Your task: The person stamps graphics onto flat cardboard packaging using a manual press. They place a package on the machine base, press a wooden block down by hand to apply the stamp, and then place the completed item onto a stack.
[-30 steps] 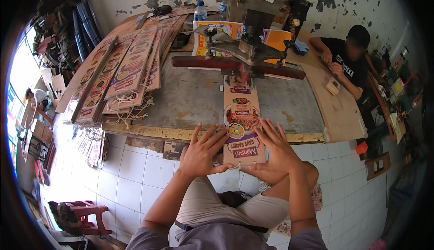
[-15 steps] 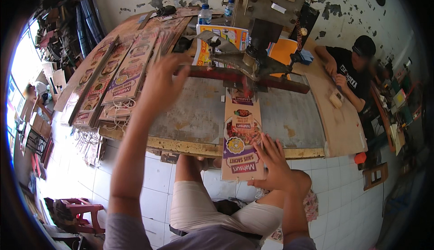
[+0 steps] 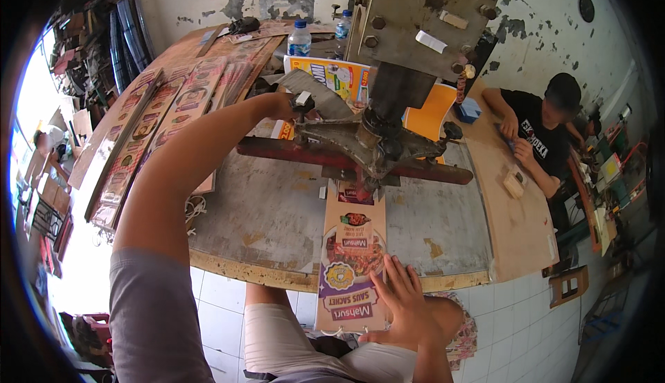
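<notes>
My right hand [image 3: 409,303] lies flat with fingers spread on the near end of a long printed cardboard strip [image 3: 352,272], tan and purple with food pictures. The strip runs over the table edge towards me, a short white string at its near end. Its far end goes under the red bar [image 3: 429,172] of a metal press [image 3: 367,137]. My left hand [image 3: 280,106] reaches to the left side of the press, beside a dark knob [image 3: 303,104] and a bent grey sheet [image 3: 315,92]. The fingers of that hand are mostly hidden.
Several stacks of printed strips [image 3: 149,123] lie on the left of the table, some with strings. Two water bottles [image 3: 299,39] stand behind, near yellow printed sheets. A co-worker [image 3: 547,116] sits at the right, hands together, near a small wooden block [image 3: 514,183].
My left hand has moved from over the left of the table to the press's left knob. My right hand stays on the strip. The view has shifted closer to the press.
</notes>
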Tool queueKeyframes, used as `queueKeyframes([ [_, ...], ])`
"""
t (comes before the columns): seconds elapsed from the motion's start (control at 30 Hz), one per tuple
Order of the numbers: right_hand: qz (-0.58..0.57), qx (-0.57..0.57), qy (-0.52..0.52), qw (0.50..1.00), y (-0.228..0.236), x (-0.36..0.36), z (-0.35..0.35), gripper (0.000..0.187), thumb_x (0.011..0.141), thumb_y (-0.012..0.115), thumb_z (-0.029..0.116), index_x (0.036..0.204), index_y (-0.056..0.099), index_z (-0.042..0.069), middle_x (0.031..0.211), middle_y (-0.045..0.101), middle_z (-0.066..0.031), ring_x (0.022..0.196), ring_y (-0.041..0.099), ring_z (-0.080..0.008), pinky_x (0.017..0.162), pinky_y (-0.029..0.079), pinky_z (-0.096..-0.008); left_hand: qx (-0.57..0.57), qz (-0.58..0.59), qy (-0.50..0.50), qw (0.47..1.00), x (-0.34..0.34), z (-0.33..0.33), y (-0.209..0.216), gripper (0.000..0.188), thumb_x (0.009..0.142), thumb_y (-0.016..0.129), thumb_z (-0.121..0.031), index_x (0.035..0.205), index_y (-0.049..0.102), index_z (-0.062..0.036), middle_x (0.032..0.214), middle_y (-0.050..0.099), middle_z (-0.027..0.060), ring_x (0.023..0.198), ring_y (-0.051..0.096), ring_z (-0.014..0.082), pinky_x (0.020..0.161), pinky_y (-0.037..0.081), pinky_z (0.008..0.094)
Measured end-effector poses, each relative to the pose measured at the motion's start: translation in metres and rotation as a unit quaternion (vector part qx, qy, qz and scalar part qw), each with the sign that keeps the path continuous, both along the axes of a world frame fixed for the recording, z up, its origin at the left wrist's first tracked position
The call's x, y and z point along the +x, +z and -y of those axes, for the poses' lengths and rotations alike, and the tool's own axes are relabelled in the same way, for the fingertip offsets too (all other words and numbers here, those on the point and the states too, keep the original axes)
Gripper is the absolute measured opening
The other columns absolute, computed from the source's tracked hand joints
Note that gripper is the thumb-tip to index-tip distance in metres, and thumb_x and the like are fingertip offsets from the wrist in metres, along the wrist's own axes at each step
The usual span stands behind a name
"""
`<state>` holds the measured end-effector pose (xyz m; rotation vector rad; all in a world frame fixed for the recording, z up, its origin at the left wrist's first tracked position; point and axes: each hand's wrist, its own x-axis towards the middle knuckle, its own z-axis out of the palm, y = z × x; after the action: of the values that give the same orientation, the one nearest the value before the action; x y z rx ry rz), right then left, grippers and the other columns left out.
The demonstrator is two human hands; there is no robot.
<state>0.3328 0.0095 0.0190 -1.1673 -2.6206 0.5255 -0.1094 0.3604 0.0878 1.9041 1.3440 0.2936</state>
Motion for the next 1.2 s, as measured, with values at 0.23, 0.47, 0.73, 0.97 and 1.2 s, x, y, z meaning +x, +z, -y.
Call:
queueKeyframes([
  [0.23, -0.019, -0.009, 0.005, 1.000, -0.007, 0.003, -0.003, 0.134, 0.073, 0.075, 0.096, 0.169, 0.045, 0.008, 0.178, 0.025, -0.0350, 0.165, 0.027, -0.0522, 0.130, 0.022, -0.0680, -0.023, 0.028, -0.009, 0.999, 0.009, -0.041, -0.015, 0.042, 0.108, 0.061, -0.016, 0.147, 0.061, -0.0021, 0.140, 0.071, 0.0152, 0.117, 0.074, 0.0250, 0.102, 0.061, 0.0378],
  [0.47, -0.024, 0.000, 0.004, 1.000, -0.008, 0.006, -0.001, 0.125, 0.078, 0.071, 0.095, 0.168, 0.049, 0.010, 0.177, 0.029, -0.0338, 0.164, 0.031, -0.0498, 0.129, 0.024, -0.0678, -0.019, 0.085, -0.025, 0.996, 0.016, -0.059, -0.029, 0.042, 0.110, 0.060, -0.016, 0.151, 0.059, -0.0041, 0.141, 0.071, 0.0141, 0.122, 0.072, 0.0241, 0.107, 0.059, 0.0378],
  [0.73, 0.028, 0.010, -0.002, 1.000, 0.015, 0.006, -0.011, 0.119, 0.081, 0.072, 0.090, 0.168, 0.049, 0.013, 0.177, 0.032, -0.0295, 0.164, 0.034, -0.0456, 0.130, 0.025, -0.0672, 0.007, 0.233, -0.054, 0.971, 0.010, -0.079, -0.041, 0.043, 0.112, 0.059, -0.017, 0.154, 0.056, -0.0063, 0.143, 0.070, 0.0129, 0.127, 0.070, 0.0231, 0.112, 0.057, 0.0378],
  [0.97, 0.055, -0.003, -0.014, 0.998, 0.022, 0.003, -0.042, 0.132, 0.061, 0.093, 0.071, 0.171, 0.044, 0.015, 0.180, 0.029, -0.0224, 0.166, 0.029, -0.0417, 0.137, 0.020, -0.0624, 0.024, 0.421, -0.080, 0.903, 0.013, -0.102, -0.064, 0.044, 0.114, 0.058, -0.017, 0.157, 0.054, -0.0083, 0.144, 0.070, 0.0118, 0.132, 0.068, 0.0222, 0.116, 0.056, 0.0379],
  [1.2, 0.052, 0.019, 0.035, 0.998, 0.028, -0.012, -0.066, 0.125, 0.076, 0.087, 0.070, 0.175, 0.034, 0.015, 0.181, 0.025, -0.0253, 0.167, 0.026, -0.0432, 0.135, 0.019, -0.0646, -0.043, 0.513, -0.021, 0.857, -0.037, -0.180, -0.098, 0.049, 0.118, 0.047, -0.016, 0.166, 0.045, -0.0101, 0.153, 0.064, 0.0138, 0.139, 0.065, 0.0207, 0.119, 0.054, 0.0389],
])
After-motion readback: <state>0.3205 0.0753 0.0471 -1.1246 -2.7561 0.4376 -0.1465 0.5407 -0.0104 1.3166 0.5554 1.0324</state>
